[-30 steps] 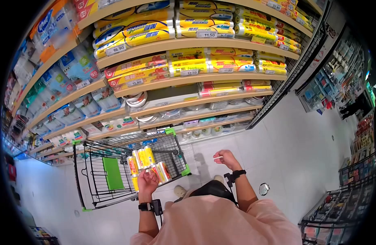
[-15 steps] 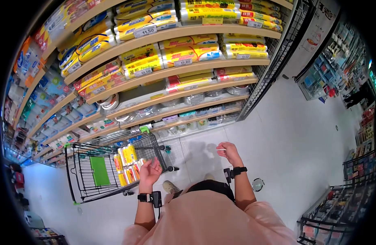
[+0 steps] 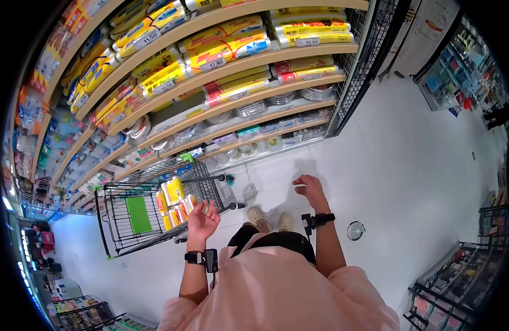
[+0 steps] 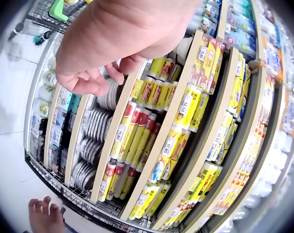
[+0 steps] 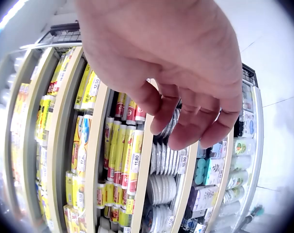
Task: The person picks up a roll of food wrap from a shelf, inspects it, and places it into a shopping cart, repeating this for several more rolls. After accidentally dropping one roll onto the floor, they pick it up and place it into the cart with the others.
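Note:
My left hand (image 3: pixel 203 220) hovers palm up by the near right side of a wire shopping cart (image 3: pixel 137 214), its fingers loosely bent and holding nothing. Several yellow-and-white rolls (image 3: pixel 175 190) stand in the cart, partly covered by that hand in the head view. To the right, over the floor, hangs my right hand (image 3: pixel 309 189), also without anything in it. The right wrist view has its relaxed fingers (image 5: pixel 186 121) in front of the shelves. Low in the left wrist view, the right hand (image 4: pixel 46 216) appears with its fingers spread.
Ahead stands a tall shelf unit (image 3: pixel 238 69) stacked with yellow rolls, bowls and foil trays. A black mesh panel (image 3: pixel 356 83) closes its right end. Pale tiled floor (image 3: pixel 387 160) runs to the right, with dark racks (image 3: pixel 450 281) at the lower right.
The view has shifted rightward along the shelves, so the shelf unit and cart lie farther left. My feet have moved. Both hands keep much the same position before my body.

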A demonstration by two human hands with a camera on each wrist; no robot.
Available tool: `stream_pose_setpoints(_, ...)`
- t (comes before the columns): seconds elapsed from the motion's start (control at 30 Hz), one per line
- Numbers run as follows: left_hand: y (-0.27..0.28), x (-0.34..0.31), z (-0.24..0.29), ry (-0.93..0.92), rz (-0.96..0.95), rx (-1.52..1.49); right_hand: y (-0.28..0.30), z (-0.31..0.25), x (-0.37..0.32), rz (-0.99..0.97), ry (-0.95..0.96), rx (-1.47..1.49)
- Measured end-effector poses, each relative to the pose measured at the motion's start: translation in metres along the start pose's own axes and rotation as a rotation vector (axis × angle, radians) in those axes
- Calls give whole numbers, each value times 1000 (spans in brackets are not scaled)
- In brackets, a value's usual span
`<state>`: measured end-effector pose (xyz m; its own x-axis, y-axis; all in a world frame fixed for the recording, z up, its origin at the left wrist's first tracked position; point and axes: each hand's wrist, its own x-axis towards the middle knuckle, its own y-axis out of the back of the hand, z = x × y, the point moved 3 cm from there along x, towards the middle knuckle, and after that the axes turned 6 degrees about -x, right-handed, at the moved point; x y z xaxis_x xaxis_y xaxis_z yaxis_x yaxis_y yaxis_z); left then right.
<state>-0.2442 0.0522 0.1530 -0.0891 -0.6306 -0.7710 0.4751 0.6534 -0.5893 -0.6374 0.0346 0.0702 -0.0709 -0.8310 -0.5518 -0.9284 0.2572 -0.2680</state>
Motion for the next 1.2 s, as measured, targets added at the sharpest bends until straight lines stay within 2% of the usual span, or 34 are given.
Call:
stream_pose_setpoints(0.13,-21,9,-4,-21,-18,62,9,-12,-4,11,88,14)
stream_pose_setpoints(0.27,-45,18,-11,31,-125,124,25,-33,-12,15,80,-1)
stream_pose_setpoints(0.4,-52,21,-19,35,-151,171,44,-23,-8,86,64,-25)
stream_pose_setpoints(0.6,-45,27,-22,58,-37,149,32,-17,-13,84,11,7)
stream_pose_setpoints(0.7,-47,33,-19,72,-45,150,32,-10,-4,79,31,3)
stream_pose_setpoints(0.8,-56,47,-11,102,-84,168,32,-12,5,110,58,16)
stream_pose_setpoints(0.9,-73,55,-2,98,-30,144,27,-22,14,147,81,17)
stream_pose_setpoints(1.07,-81,90,32,131,-147,187,13,-29,41,181,102,0)
stream_pose_setpoints(1.2,-98,102,57,99,-136,162,-13,-36,62,170,112,21)
